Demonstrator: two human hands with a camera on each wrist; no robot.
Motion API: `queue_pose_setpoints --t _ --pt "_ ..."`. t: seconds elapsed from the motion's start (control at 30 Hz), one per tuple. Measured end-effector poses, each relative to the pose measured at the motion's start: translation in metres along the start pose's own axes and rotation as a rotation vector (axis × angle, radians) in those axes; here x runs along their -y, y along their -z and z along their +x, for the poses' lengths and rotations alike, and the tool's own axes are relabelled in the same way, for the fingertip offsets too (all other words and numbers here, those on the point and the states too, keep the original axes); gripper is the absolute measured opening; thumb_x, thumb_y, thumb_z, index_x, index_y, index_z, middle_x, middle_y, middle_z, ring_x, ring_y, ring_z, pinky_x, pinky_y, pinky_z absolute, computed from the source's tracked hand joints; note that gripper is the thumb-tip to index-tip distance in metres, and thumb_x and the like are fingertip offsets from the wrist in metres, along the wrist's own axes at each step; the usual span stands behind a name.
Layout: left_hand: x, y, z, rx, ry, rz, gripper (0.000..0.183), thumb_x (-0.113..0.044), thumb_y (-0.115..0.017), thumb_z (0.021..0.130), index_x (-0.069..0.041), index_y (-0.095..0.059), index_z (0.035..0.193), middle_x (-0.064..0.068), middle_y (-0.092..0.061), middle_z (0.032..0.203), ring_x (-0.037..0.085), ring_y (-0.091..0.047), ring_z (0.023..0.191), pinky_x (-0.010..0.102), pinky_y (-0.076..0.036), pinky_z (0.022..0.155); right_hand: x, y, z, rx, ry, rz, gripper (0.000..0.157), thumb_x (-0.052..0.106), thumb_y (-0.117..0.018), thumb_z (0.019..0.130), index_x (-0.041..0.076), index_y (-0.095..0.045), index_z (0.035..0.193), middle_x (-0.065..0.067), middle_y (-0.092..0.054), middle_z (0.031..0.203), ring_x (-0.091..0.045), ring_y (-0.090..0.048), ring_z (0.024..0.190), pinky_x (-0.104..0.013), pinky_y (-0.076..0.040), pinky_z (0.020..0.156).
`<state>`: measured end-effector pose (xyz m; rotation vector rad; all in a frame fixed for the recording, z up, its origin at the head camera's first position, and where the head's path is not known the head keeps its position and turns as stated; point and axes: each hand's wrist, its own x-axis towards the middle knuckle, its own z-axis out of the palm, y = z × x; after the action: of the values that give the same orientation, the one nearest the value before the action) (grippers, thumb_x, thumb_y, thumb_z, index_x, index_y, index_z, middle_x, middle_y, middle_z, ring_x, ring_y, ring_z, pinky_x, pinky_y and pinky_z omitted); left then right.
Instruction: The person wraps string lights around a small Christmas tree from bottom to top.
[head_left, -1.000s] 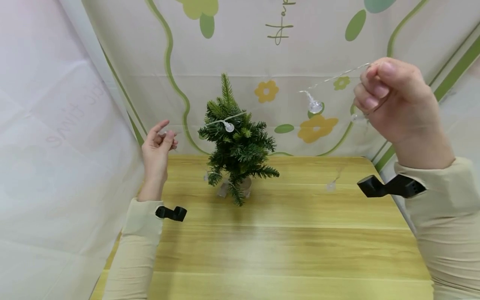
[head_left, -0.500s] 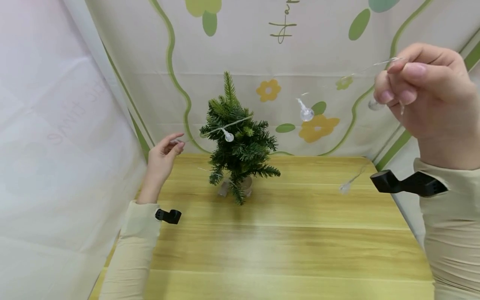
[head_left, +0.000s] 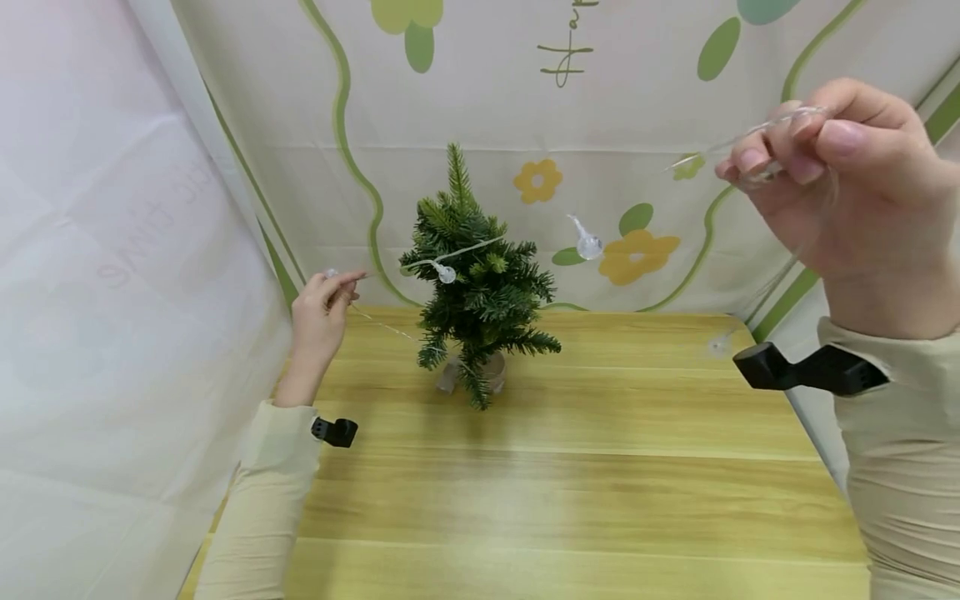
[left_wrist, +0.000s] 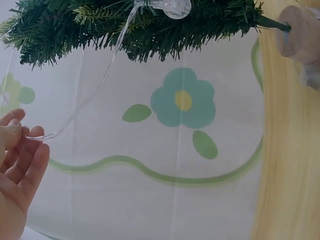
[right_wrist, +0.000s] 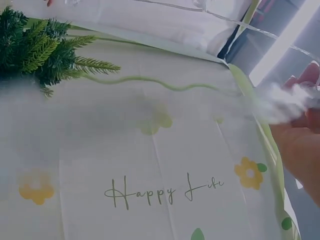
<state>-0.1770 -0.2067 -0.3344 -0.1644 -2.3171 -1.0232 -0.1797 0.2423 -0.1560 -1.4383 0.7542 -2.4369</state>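
Got the light string pinched at two spots, one per hand, w/ the tree btwn them. L hand, off the tree's L side, has the wire nipped btwn thumb & fingers; a bulb shows just behind it. R hand is up high, well to the R of the tree, fingers curled, wire gripped at thumb & forefinger. Another clear bit, prob. a bulb, sits against those fingers; R wrist view's too blurred there to be sure.

String crosses in front of the upper tree w/ one bulb hanging there; can't tell if it touches the needles. Next bulb hangs in the air btwn tree & R hand. A 2nd strand drops from L hand twd the low branches, & another from R hand twd a faint bulb nr the table's far R corner.

Tree's upright on its round base, toward the back of the wood table. Small clear item by the base, too vague to ID. Floral backdrop behind. Black cam on each wrist, L & R.
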Motion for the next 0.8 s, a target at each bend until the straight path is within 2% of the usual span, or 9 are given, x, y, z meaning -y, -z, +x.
queue_pose_setpoints --t 0.13,0.27,0.37,0.43,0.5,0.6,0.67,0.73,0.8 --pt "0.002 0.001 0.002 -0.037 0.082 -0.032 0.022 -0.010 -0.055 0.096 0.005 -0.067 0.106 0.024 -0.052 0.118 0.023 -0.056 0.095 0.004 -0.040 0.074 0.001 -0.007 0.004 -0.096 -0.045 -0.033 0.015 -0.015 -0.038 0.085 -0.024 -0.049 0.090 -0.030 -0.056 0.077 -0.047 -0.057 0.083 -0.050 -0.051 0.081" --pt "0.003 0.003 0.002 -0.070 0.160 -0.084 0.024 -0.012 -0.058 0.094 0.008 -0.066 0.105 0.022 -0.033 0.143 0.034 -0.049 0.118 0.031 -0.043 0.093 -0.002 -0.020 0.013 -0.198 -0.064 -0.118 0.013 -0.016 -0.038 0.092 -0.026 -0.046 0.095 -0.034 -0.058 0.085 -0.046 -0.059 0.084 -0.050 -0.053 0.082" --pt "0.004 0.006 0.002 -0.076 0.241 -0.149 0.028 -0.017 -0.060 0.094 0.007 -0.066 0.108 0.017 -0.033 0.148 0.037 -0.042 0.129 0.048 -0.039 0.103 -0.007 -0.028 0.021 -0.214 -0.057 -0.165 0.012 -0.015 -0.040 0.094 -0.024 -0.045 0.100 -0.034 -0.058 0.094 -0.045 -0.061 0.088 -0.049 -0.054 0.084" --pt "0.005 0.008 0.003 -0.076 0.305 -0.204 0.032 -0.022 -0.059 0.095 0.005 -0.066 0.110 0.013 -0.039 0.147 0.032 -0.041 0.133 0.048 -0.038 0.107 -0.011 -0.033 0.027 -0.214 -0.051 -0.187 0.013 -0.013 -0.041 0.095 -0.022 -0.044 0.104 -0.033 -0.057 0.098 -0.045 -0.061 0.090 -0.048 -0.054 0.086" --pt "0.007 0.010 0.004 -0.080 0.377 -0.280 0.035 -0.027 -0.061 0.094 0.002 -0.066 0.113 0.007 -0.047 0.142 0.021 -0.044 0.131 0.038 -0.040 0.109 -0.016 -0.037 0.032 -0.236 -0.031 -0.215 0.014 -0.011 -0.040 0.095 -0.020 -0.044 0.104 -0.032 -0.057 0.098 -0.043 -0.062 0.089 -0.045 -0.055 0.084" --pt "0.010 0.013 0.004 -0.105 0.483 -0.509 0.028 -0.028 -0.063 0.092 -0.006 -0.068 0.110 0.001 -0.062 0.123 0.009 -0.056 0.113 0.019 -0.047 0.096 -0.024 -0.042 0.039 -0.261 -0.003 -0.271 0.015 -0.009 -0.039 0.095 -0.019 -0.045 0.103 -0.029 -0.058 0.094 -0.039 -0.062 0.086 -0.040 -0.056 0.080" --pt "0.011 0.014 0.004 -0.130 0.537 -0.722 0.020 -0.024 -0.064 0.091 -0.009 -0.067 0.105 -0.002 -0.067 0.109 0.005 -0.062 0.099 0.013 -0.052 0.086 -0.029 -0.045 0.044 -0.283 0.012 -0.321 0.016 -0.008 -0.039 0.095 -0.020 -0.047 0.103 -0.027 -0.057 0.090 -0.036 -0.061 0.082 -0.037 -0.057 0.077" --pt "0.013 0.016 0.003 -0.149 0.558 -0.921 0.013 -0.018 -0.064 0.091 -0.010 -0.064 0.100 -0.003 -0.069 0.096 0.006 -0.066 0.088 0.013 -0.055 0.080 -0.031 -0.046 0.049 -0.299 0.009 -0.358 0.017 -0.008 -0.042 0.094 -0.022 -0.048 0.103 -0.026 -0.058 0.087 -0.034 -0.062 0.080 -0.035 -0.058 0.075" --pt "0.014 0.019 0.002 -0.150 0.556 -1.063 0.011 -0.014 -0.063 0.091 -0.007 -0.062 0.100 -0.001 -0.071 0.092 0.008 -0.069 0.085 0.016 -0.056 0.079 -0.033 -0.046 0.055 -0.316 0.006 -0.398 0.019 -0.008 -0.046 0.093 -0.023 -0.050 0.104 -0.025 -0.059 0.084 -0.033 -0.063 0.076 -0.033 -0.059 0.072"
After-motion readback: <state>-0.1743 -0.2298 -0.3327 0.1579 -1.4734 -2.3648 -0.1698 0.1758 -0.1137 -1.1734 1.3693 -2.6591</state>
